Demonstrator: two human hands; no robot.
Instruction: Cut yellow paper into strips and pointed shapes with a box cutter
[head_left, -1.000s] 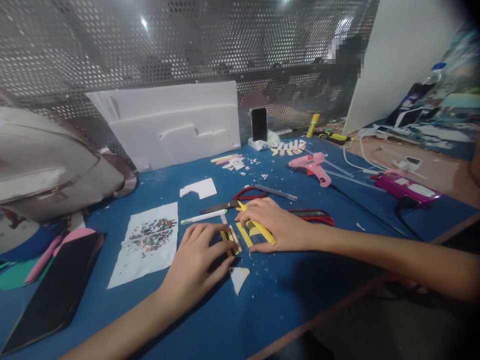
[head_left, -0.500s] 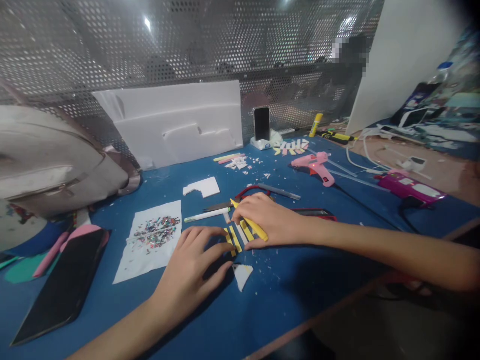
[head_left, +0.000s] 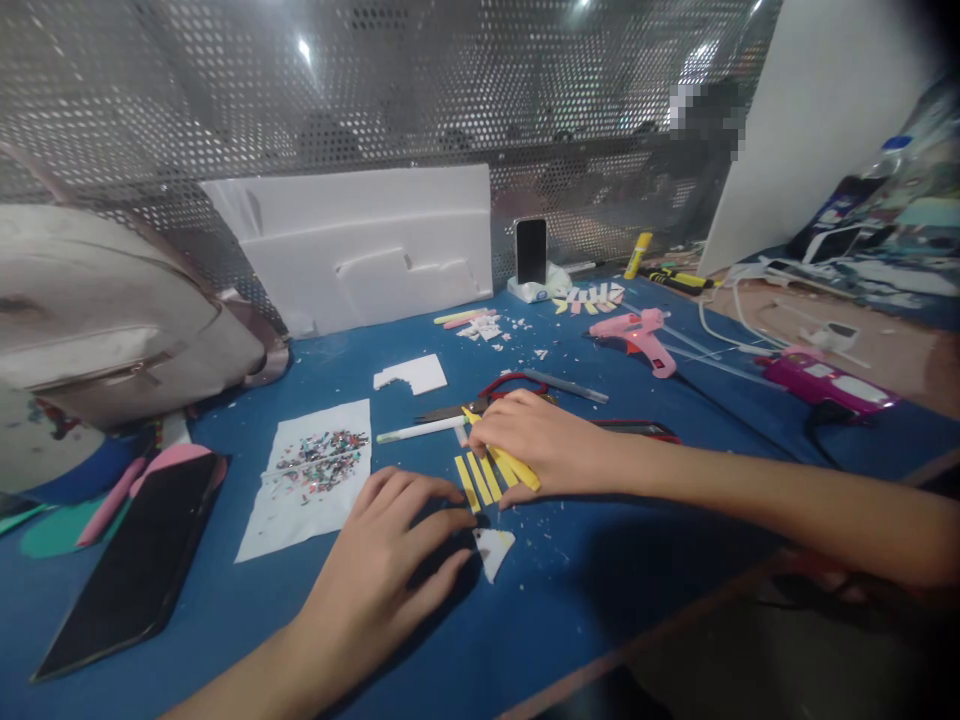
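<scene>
My right hand (head_left: 536, 440) is closed around a yellow marker (head_left: 521, 468), which lies slantwise under its palm. Beside and partly beneath that hand, several narrow yellow strips (head_left: 480, 478) lie in a row on the blue table. My left hand (head_left: 405, 530) rests low with fingers apart, its fingertips at the near end of the leftmost strip; whether they touch it I cannot tell. A white triangular scrap (head_left: 495, 553) lies just right of the left thumb. Behind the strips are a white pen (head_left: 420, 429) and red-handled scissors (head_left: 441, 412), partly hidden by my right hand.
Left of the hands, a white sheet (head_left: 262, 525) bears colourful bits. A dark phone-like slab (head_left: 139, 560) and a pale bag (head_left: 127, 300) are at far left. A pink glue gun (head_left: 637, 335), a magenta tool (head_left: 829, 383) and cables lie right. A phone (head_left: 531, 250) stands behind.
A pale strip showed between the yellow ones before; now the visible strips in the row are all yellow. My left fingertips have drawn slightly back from the strips. The marker stays in my right hand.
</scene>
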